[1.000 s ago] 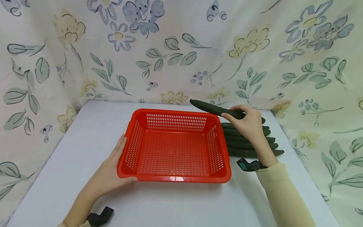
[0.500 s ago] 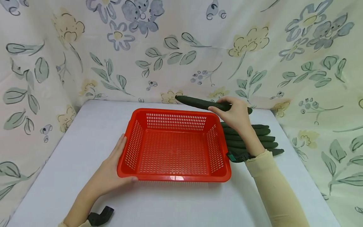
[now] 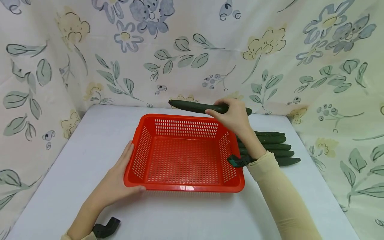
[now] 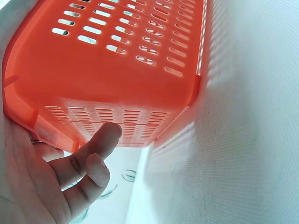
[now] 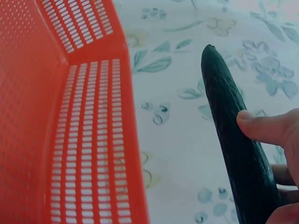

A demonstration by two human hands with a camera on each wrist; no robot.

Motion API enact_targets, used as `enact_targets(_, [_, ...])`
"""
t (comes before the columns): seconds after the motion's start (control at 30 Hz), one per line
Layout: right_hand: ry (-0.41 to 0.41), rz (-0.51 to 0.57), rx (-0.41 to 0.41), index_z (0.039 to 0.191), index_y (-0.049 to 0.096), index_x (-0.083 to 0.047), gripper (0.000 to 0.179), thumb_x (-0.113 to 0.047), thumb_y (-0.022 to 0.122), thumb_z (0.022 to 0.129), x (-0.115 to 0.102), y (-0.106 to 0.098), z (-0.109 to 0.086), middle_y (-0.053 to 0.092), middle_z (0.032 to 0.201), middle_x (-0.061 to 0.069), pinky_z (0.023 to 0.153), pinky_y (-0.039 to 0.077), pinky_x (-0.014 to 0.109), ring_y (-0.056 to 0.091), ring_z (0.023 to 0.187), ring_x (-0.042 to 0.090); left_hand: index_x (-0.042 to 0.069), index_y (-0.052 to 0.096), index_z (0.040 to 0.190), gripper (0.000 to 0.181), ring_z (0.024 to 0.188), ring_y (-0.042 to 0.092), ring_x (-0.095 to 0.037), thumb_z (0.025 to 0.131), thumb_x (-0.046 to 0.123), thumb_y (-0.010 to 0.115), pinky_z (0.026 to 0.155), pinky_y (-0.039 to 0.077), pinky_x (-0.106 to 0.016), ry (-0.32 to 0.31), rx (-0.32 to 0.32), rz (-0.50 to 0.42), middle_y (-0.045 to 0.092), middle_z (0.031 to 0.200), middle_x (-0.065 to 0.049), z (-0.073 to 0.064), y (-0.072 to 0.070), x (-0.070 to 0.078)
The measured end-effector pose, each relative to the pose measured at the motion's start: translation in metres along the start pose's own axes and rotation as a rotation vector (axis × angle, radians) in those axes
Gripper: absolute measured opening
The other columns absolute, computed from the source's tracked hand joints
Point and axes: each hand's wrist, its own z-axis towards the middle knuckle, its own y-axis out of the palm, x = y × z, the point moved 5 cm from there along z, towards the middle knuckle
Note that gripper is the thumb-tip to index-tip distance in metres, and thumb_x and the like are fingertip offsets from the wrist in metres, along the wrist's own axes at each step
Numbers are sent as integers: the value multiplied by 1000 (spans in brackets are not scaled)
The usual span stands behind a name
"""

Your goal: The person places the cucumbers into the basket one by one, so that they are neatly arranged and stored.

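Swinging left over the past second, a cucumber (image 3: 192, 106) rides in a person's right hand (image 3: 232, 115), which now hangs over the basket's (image 3: 183, 160) far right corner; basket and left hand (image 3: 120, 181) hold their places. Nearest, a black wrist camera (image 3: 105, 230) sits on the left arm above the white table (image 3: 168, 216). Ahead of it, the left hand rests at the red basket's near left corner, thumb on the near rim and fingers extended along the outside of the left wall, not curled round it. On the right, a pale yellow sleeve (image 3: 280, 196) runs up toward a second wrist camera (image 3: 240, 161), seen against the basket's right wall. Beyond the right rim, a row of cucumbers (image 3: 279, 146) lies on the table, partly hidden by the arm. Farther up, the right hand pinches the held cucumber toward its right end, thumb on the near side. Raised and nearly level, it appears past the far rim; the right wrist view shows it apart from the basket. Flowered cloth (image 3: 192, 30) hangs behind.
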Motion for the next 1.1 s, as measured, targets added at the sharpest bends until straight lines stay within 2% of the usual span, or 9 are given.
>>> enact_targets(0.3, [-27, 43, -38, 105, 80, -7, 37, -39, 89, 88, -20, 31, 12, 78, 102, 7, 70, 54, 37, 68, 84, 21, 26, 0, 172, 140, 152, 36, -47, 72, 54, 94, 98, 54, -68, 1, -5, -9, 1, 180, 4, 1, 1, -1])
enact_targets(0.53, [-13, 67, -47, 109, 80, -8, 40, -41, 89, 87, -29, 54, 16, 78, 109, 7, 76, 57, 38, 70, 93, 22, 26, 0, 172, 141, 152, 37, -47, 71, 54, 95, 97, 55, -68, 0, -2, -5, 0, 180, 5, 2, 1, 0])
enact_targets(0.7, [-36, 85, -59, 109, 80, -9, 39, -41, 89, 87, -31, 68, 16, 78, 109, 6, 76, 57, 38, 70, 95, 22, 26, 0, 172, 141, 151, 37, -48, 72, 52, 95, 96, 55, -68, 4, -1, -1, 0, 180, 4, 1, 2, -1])
enact_targets(0.83, [-26, 53, -83, 109, 81, -9, 39, -41, 89, 87, -27, 78, 12, 78, 111, 6, 75, 58, 38, 71, 97, 23, 26, 0, 172, 140, 151, 37, -48, 72, 51, 95, 96, 56, -67, 7, -3, -4, 0, 180, 5, 2, 3, -3])
enact_targets(1.03, [58, -50, -163, 106, 80, -11, 40, -47, 86, 88, -19, 94, 5, 78, 102, 4, 59, 51, 33, 67, 80, 19, 29, 0, 172, 140, 151, 37, -48, 72, 53, 94, 94, 57, -67, -10, -2, -7, -1, 180, 7, 2, 3, -5])
enact_targets(1.1, [85, -79, -189, 105, 79, -11, 41, -48, 85, 88, -17, 99, 3, 77, 97, 3, 58, 50, 31, 66, 78, 19, 29, -1, 172, 140, 150, 38, -48, 72, 53, 95, 94, 57, -67, -10, -1, -8, -1, 179, 7, 2, 3, -5])
